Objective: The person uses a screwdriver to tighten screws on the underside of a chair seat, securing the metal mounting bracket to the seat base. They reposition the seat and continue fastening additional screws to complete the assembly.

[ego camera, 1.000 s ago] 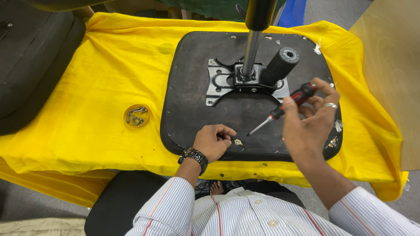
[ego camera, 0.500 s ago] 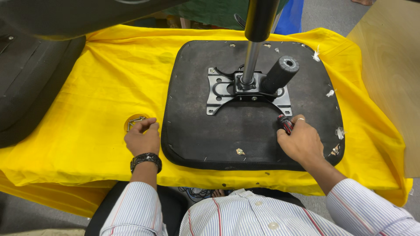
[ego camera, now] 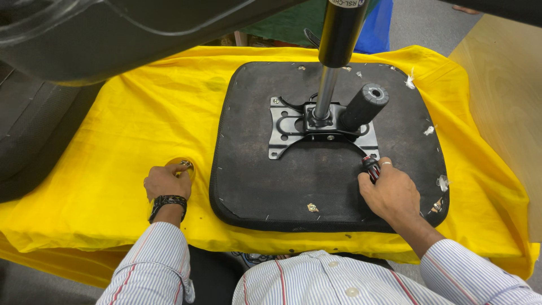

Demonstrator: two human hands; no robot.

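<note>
A black chair seat base [ego camera: 265, 175] lies upside down on a yellow cloth [ego camera: 113, 130]. A black metal mounting plate [ego camera: 285, 127] with a chrome gas cylinder [ego camera: 326, 93] and a black lever knob [ego camera: 364, 104] sits at its centre. My right hand [ego camera: 392, 195] grips a screwdriver with a red and black handle [ego camera: 370, 168], pressed down near the plate's lower right corner. My left hand [ego camera: 166, 182] rests over a small round yellow dish of screws [ego camera: 183, 165] on the cloth, fingers curled into it. A small fastener [ego camera: 311, 208] lies on the seat base near its front edge.
A black chair backrest [ego camera: 34, 130] lies at the left on the cloth. Another dark chair part [ego camera: 141, 28] hangs across the top. A wooden panel [ego camera: 502, 96] stands at the right. Staples and white fluff [ego camera: 441, 182] dot the seat's right rim.
My left hand left the seat base and went left to the screw dish. My right hand lowered the screwdriver onto the seat near the plate's corner. The camera moved closer.
</note>
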